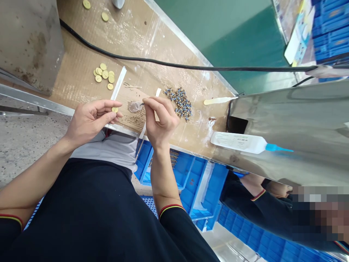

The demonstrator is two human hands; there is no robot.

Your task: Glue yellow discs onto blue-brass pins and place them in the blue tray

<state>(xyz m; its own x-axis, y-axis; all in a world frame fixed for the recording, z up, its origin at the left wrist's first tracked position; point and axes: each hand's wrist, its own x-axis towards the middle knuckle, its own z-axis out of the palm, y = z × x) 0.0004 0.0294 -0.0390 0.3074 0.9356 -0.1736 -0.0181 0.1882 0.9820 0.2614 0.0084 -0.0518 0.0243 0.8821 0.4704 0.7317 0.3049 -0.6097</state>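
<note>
Hands [88,119] pinched, yellow disc [115,109] left, piece [142,104] right

We count at least ten round yellow discs [105,74]. We see dozens of small blue-and-gold pieces [183,105], one white plastic bottle [240,142].

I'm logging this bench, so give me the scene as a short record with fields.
Left hand: holds a yellow disc
Right hand: pinches a small dark piece close to a clear cup; contact unclear
More discs: yellow, grouped beyond the left hand
Pile of small parts: blue and brass-coloured, right of the right hand
Bottle: white, blue nozzle pointing right
</note>
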